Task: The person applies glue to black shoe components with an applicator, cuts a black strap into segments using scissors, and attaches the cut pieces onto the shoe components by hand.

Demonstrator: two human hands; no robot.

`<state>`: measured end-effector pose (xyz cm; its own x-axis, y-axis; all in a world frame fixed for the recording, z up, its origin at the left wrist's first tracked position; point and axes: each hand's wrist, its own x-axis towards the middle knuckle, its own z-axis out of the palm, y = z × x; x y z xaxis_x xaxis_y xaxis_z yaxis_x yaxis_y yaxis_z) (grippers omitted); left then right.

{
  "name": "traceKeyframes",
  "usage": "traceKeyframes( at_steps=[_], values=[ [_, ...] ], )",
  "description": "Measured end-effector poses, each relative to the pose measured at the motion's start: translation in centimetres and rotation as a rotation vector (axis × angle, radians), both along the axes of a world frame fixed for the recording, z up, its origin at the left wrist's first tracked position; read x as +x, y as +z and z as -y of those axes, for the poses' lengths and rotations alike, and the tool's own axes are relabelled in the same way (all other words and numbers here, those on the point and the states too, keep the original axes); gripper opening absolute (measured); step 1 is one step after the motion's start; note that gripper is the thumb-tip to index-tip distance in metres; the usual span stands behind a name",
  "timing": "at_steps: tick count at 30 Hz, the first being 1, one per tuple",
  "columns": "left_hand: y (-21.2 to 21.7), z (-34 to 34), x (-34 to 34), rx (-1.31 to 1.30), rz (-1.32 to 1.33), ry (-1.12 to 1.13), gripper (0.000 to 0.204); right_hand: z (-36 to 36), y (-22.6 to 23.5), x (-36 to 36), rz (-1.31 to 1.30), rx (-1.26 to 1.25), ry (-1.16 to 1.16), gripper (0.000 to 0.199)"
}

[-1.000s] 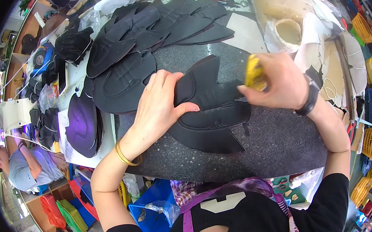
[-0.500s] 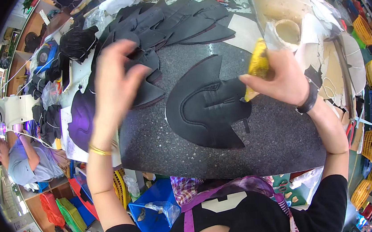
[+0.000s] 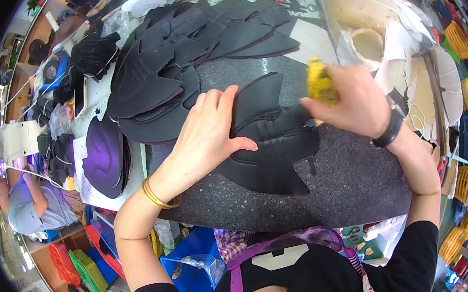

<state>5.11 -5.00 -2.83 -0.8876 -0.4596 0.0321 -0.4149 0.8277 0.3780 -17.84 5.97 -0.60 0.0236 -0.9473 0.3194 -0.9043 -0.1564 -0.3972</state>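
A black shoe upper (image 3: 271, 153), with curved stitching and pointed ends, lies flat on the dark speckled work slab (image 3: 361, 184). My left hand (image 3: 204, 126) rests on its left side, fingers stretched out and thumb apart, pressing from above. In my right hand (image 3: 356, 97) is a yellow, dark-spotted hand tool (image 3: 321, 84), its lower tip by the upper's right edge. The tool's exact kind is hard to make out. A spread pile of similar black uppers (image 3: 145, 73) covers the far left of the slab.
More black pieces (image 3: 105, 155) lie stacked at the left, lit purple. A translucent plastic container with a round mouth (image 3: 368, 44) stands at the far right. Below the slab is a blue bin (image 3: 192, 268). Another person (image 3: 34, 202) sits at the left beside a machine.
My left hand has come down and right, from above the pile onto the upper. My right hand keeps the yellow tool near the upper's right edge, now more upright.
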Motion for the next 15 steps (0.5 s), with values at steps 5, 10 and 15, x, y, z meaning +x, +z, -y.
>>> traceKeyframes(
  at_steps=[5, 10, 15],
  values=[
    [-0.6, 1.5, 1.1, 0.02, -0.071, -0.029, 0.07, -2.8, 2.4, -1.3, 0.0, 0.002, -0.24, 0.033],
    [1.5, 1.1, 2.0, 0.422, -0.367, 0.032, 0.044, -4.6, 0.1, -5.2, -0.225, -0.386, -0.238, 0.025],
    [5.1, 8.9, 10.5, 0.74, -0.572, 0.362, 0.04, -6.5, -1.2, -4.1, -0.464, -0.034, -0.289, 0.064]
  ],
)
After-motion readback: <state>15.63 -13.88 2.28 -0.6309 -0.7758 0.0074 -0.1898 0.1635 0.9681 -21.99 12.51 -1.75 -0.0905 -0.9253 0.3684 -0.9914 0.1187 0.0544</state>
